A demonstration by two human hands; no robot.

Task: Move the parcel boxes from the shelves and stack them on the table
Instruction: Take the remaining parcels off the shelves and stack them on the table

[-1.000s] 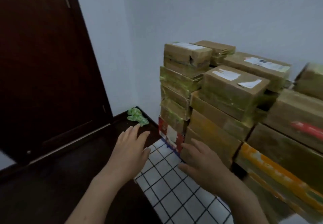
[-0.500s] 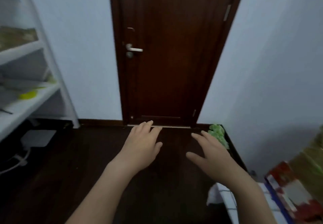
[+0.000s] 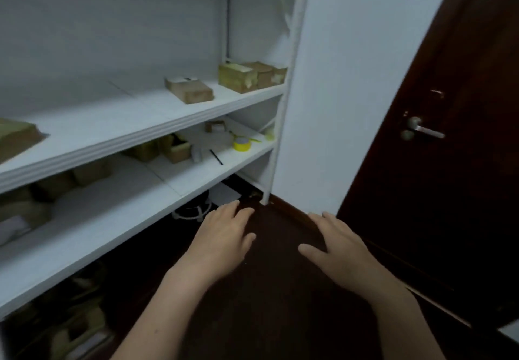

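While both bare forearms reach forward over the dark floor (image 3: 266,312), the left hand (image 3: 224,236) hangs palm down with its fingers straight and slightly spread, holding nothing. The right hand (image 3: 339,250) is level with it and a little apart, also palm down, fingers relaxed, thumb pointing inward, and it too is empty. Neither hand touches anything.

Just past the left hand's fingertips stands the white shelving unit (image 3: 276,146), running away to the left. Under its lowest board, near the left edge of the view, lie blurred brown cartons (image 3: 73,320); their number cannot be told. On the middle shelf (image 3: 193,174), several small parcel boxes (image 3: 177,150) sit toward the back, more blurred ones lie farther left, and a yellow tape roll (image 3: 242,144) rests near the shelf's right end.

On the upper shelf (image 3: 157,123), a flat parcel box (image 3: 188,90) lies right of centre, set back from the front edge. A pair of parcel boxes (image 3: 238,78) stands touching side by side in the back right corner. Another brown box (image 3: 15,137) is cut off at the left end.

Right of the shelving is a strip of white wall, then a dark brown door (image 3: 455,205) with a metal lever handle (image 3: 424,130).
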